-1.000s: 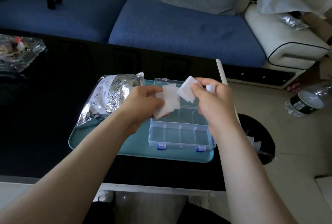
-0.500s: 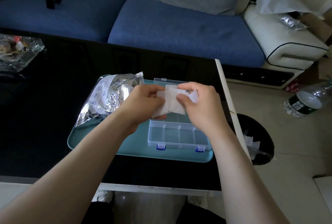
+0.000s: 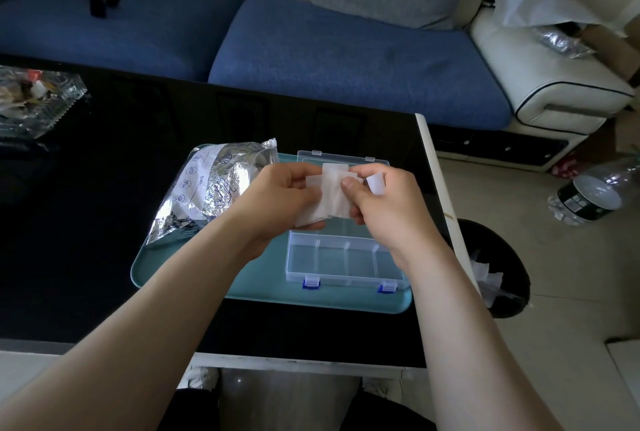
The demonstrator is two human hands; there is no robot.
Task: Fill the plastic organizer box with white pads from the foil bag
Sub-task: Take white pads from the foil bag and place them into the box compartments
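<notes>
A clear plastic organizer box [image 3: 346, 259] with blue latches lies open on a teal tray [image 3: 214, 278]; its near compartments hold nothing I can see. The crumpled foil bag [image 3: 211, 188] lies on the tray's left part. Above the box, my left hand [image 3: 280, 193] grips a small stack of white pads [image 3: 332, 193]. My right hand [image 3: 384, 202] pinches the top pad of that stack with thumb and forefinger and keeps another white pad [image 3: 375, 183] tucked under its fingers.
The tray sits on a black glossy table [image 3: 104, 223] whose right edge runs just past the box. A glass dish [image 3: 31, 101] stands at far left. A black bin [image 3: 498, 275] with white scraps and a plastic bottle [image 3: 588, 195] are on the floor to the right.
My right hand, which held one pad apart from the stack, came back left to the stack and now pinches its top pad. Both hands sank slightly toward the box.
</notes>
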